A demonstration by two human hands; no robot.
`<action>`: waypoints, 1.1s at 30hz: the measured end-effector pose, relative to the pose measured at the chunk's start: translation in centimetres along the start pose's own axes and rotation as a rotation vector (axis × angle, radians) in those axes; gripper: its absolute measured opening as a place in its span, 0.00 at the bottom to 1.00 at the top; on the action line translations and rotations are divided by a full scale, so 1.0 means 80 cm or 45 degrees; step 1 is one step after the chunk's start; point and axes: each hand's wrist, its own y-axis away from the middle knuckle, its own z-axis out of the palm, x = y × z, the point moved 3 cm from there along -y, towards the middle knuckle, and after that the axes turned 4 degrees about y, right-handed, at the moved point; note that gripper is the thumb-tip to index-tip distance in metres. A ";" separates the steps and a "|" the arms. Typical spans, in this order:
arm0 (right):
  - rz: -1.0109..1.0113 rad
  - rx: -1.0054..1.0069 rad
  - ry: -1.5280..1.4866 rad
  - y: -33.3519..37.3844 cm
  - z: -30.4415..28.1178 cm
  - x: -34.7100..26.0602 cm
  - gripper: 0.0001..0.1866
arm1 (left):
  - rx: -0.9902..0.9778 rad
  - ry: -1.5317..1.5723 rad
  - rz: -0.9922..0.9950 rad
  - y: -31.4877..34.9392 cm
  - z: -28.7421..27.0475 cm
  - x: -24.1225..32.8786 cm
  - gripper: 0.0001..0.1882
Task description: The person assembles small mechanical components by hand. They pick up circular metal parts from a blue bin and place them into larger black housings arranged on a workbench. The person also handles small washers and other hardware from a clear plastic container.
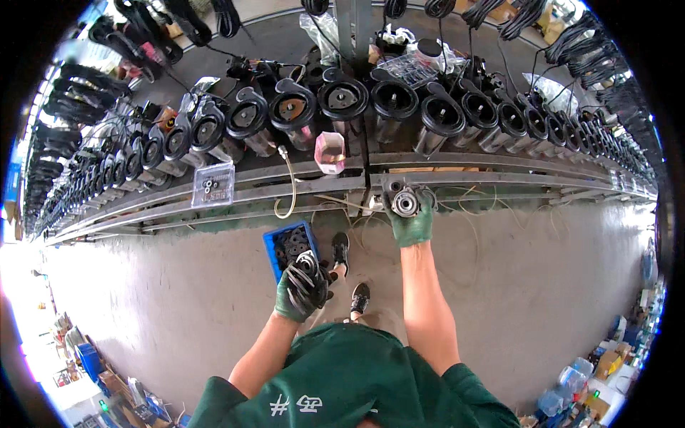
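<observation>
My right hand (412, 225), in a green glove, is at the bench's front rail with its fingers curled round a round metal-and-black part (404, 202) that has ringed circles on its face. Lower and to the left, my left hand (294, 296), gloved too, is closed on several stacked black round parts (305, 274), the uppermost with a silvery ring. Just beyond the left hand is a blue bin (270, 251) with many small black parts in it. Facing me on the bench stands a long row of steel cylinders with black tops; one open cylinder (394, 103) is beyond my right hand.
A pink-edged box (330, 152) and a clear plastic case (212, 185) sit along the bench front. A pale hose (291, 187) hangs over the rails. Coiled black cables (581, 50) hang above. My shoes (361, 296) are on the grey floor (528, 299); boxes line the lower right.
</observation>
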 end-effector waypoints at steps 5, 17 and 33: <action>-0.065 0.077 0.033 -0.056 0.028 -0.013 0.13 | -0.101 -0.079 0.002 -0.022 0.016 -0.056 0.21; -0.310 0.493 0.357 -0.142 0.039 -0.010 0.15 | -0.509 0.244 -0.080 -0.143 0.002 -0.185 0.24; -0.396 0.612 0.258 -0.126 0.060 -0.014 0.17 | -0.034 0.369 0.068 -0.200 -0.011 -0.171 0.10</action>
